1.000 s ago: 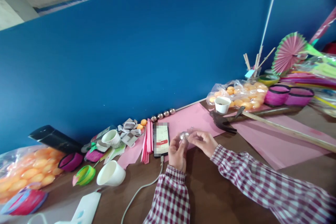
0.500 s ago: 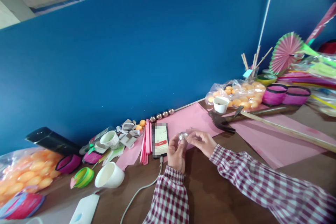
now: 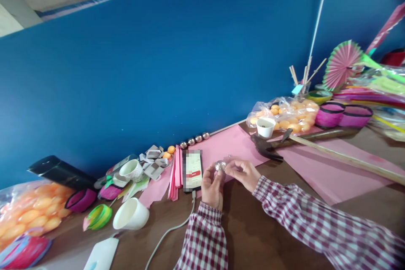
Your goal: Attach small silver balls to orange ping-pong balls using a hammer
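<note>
A shiny silver ball (image 3: 220, 165) is between the fingertips of my left hand (image 3: 212, 187), just above the table. My right hand (image 3: 245, 173) is closed in a pinch at the ball's right side; whatever its fingertips hold is too small to make out. Just beyond the fingers a tiny shiny piece (image 3: 230, 156) lies on a pink paper sheet (image 3: 236, 143). Left of my hands lies a phone (image 3: 192, 168) with its screen lit. Against the blue wall, several similar metal balls (image 3: 198, 139) stand in a row.
A hammer (image 3: 335, 154) and a dark-headed tool (image 3: 267, 148) lie to the right. Behind them are a small white cup (image 3: 265, 127) and bagged orange balls (image 3: 300, 114). A white cup (image 3: 131, 215) lies tipped at left. The phone cable (image 3: 167, 232) crosses the table.
Both hands keep almost the same position around the silver ball. The view has shifted very slightly; nothing else has visibly moved.
</note>
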`<state>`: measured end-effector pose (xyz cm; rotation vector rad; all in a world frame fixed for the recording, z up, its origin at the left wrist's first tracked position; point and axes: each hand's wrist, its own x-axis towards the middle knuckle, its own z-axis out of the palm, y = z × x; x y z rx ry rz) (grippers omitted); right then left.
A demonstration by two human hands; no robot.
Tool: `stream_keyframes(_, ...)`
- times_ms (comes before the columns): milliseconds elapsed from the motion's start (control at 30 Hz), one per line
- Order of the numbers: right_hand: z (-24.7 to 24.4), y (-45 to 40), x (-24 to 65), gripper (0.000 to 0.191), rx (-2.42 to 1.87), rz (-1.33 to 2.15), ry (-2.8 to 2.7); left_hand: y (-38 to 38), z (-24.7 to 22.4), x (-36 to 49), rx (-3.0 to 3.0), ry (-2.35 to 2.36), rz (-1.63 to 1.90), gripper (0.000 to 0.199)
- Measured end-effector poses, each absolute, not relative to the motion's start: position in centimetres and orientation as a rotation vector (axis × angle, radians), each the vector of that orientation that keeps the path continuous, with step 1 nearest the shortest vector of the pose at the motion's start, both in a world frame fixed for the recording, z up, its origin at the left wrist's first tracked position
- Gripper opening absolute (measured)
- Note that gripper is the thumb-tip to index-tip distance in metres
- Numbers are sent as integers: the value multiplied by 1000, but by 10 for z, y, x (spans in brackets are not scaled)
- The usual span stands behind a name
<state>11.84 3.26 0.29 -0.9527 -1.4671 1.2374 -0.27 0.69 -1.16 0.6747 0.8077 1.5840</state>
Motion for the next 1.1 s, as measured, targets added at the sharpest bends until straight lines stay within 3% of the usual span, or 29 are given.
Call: stream_keyframes(1100, -2, 36, 120, 16, -869, 1230, -1491, 8, -15, -3, 716, 813, 1579, 32)
